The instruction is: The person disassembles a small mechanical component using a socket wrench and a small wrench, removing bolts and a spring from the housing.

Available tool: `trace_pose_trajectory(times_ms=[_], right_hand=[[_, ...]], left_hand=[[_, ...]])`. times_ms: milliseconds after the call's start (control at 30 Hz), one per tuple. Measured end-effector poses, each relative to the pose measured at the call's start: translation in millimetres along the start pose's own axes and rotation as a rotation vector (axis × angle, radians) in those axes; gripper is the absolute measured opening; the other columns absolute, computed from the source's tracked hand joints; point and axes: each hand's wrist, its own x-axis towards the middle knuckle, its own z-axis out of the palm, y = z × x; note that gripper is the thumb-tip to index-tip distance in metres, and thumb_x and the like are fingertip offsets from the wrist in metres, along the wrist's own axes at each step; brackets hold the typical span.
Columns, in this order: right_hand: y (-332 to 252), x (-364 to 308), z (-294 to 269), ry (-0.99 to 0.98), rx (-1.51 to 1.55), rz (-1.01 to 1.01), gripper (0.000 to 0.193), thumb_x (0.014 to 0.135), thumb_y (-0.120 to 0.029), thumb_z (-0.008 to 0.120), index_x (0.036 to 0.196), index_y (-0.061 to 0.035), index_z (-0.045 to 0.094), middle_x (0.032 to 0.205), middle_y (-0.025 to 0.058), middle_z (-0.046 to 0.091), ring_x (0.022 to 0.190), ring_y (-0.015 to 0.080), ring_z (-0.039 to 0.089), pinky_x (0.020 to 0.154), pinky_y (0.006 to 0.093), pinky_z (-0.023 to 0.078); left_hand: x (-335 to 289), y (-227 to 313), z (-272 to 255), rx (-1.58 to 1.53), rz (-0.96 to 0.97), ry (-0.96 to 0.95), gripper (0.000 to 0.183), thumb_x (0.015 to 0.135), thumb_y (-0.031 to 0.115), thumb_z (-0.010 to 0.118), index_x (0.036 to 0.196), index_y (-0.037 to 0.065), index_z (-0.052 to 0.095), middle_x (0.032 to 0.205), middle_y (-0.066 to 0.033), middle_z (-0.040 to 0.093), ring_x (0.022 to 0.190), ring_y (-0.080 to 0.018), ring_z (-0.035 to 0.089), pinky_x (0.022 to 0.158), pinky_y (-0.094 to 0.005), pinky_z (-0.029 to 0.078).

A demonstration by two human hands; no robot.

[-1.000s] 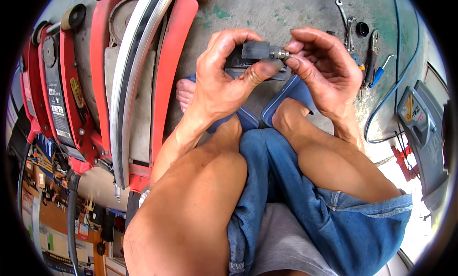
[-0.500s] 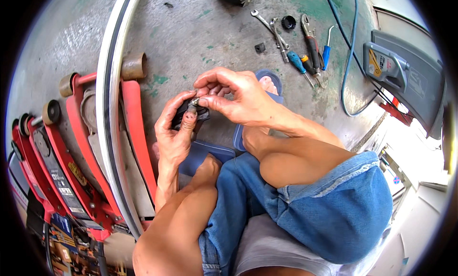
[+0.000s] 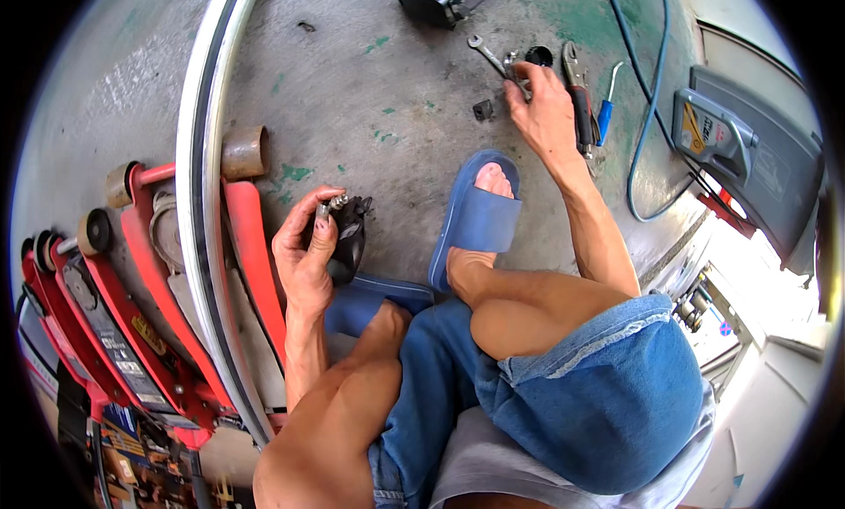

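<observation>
In my left hand point(image 3: 304, 249), a small metal fitting point(image 3: 329, 207) is pinched between thumb and fingers. A dark, glossy black piece point(image 3: 350, 236) hangs beside it, against the same hand; its kind is unclear. My right hand point(image 3: 547, 117) is down at the tools on the floor, its bent fingers closed around a wrench point(image 3: 511, 60) and partly hiding it. Another wrench point(image 3: 485, 51) lies just left of those fingers. Close by are a round black cap point(image 3: 539, 57), a small black block point(image 3: 483, 110) and locking pliers point(image 3: 576, 91).
A blue-handled hook tool point(image 3: 606, 117) lies right of the pliers. Blue hose point(image 3: 647, 139) runs past a grey bottle point(image 3: 711, 135). Red floor jacks point(image 3: 251, 245) and a long metal rail point(image 3: 198, 157) stand left. A black object point(image 3: 431, 3) rests at the far edge.
My right hand has left the fitting and moved forward and right to the wrenches. The left hand keeps the fitting, slightly lower and turned, with the black piece showing more.
</observation>
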Motion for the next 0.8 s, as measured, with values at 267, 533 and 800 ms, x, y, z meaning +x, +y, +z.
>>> trace_pose_trajectory(times_ms=[267, 533, 800], right_hand=[[21, 9, 26, 0.012, -0.061, 0.068, 0.029, 0.095, -0.025, 0.064, 0.115, -0.0052, 0.068, 0.106, 0.0187, 0.07, 0.097, 0.0383, 0.068, 0.085, 0.047, 0.053], [16, 5, 5, 0.11, -0.015, 0.192, 0.035, 0.098, -0.026, 0.063, 0.121, 0.0007, 0.065, 0.106, 0.0225, 0.073, 0.098, 0.0402, 0.07, 0.087, 0.0463, 0.054], [-54, -21, -54, -0.167, 1.076, 0.32, 0.033, 0.106, -0.028, 0.06, 0.123, -0.0003, 0.063, 0.076, 0.0002, 0.057, 0.059, 0.0067, 0.05, 0.05, 0.0237, 0.038]], left_hand=[[-10, 28, 12, 0.224, 0.269, -0.028, 0.031, 0.106, 0.021, 0.059, 0.124, -0.002, 0.065, 0.115, -0.0076, 0.068, 0.099, -0.0133, 0.06, 0.09, -0.0292, 0.048], [-16, 21, 29, 0.276, 0.376, -0.047, 0.031, 0.104, 0.026, 0.061, 0.119, 0.0, 0.069, 0.106, -0.0112, 0.071, 0.094, -0.0185, 0.065, 0.085, -0.0318, 0.05], [-27, 21, 34, 0.124, 0.264, -0.076, 0.027, 0.104, 0.022, 0.062, 0.117, -0.001, 0.07, 0.101, -0.0069, 0.071, 0.095, -0.0142, 0.063, 0.087, -0.0297, 0.05]])
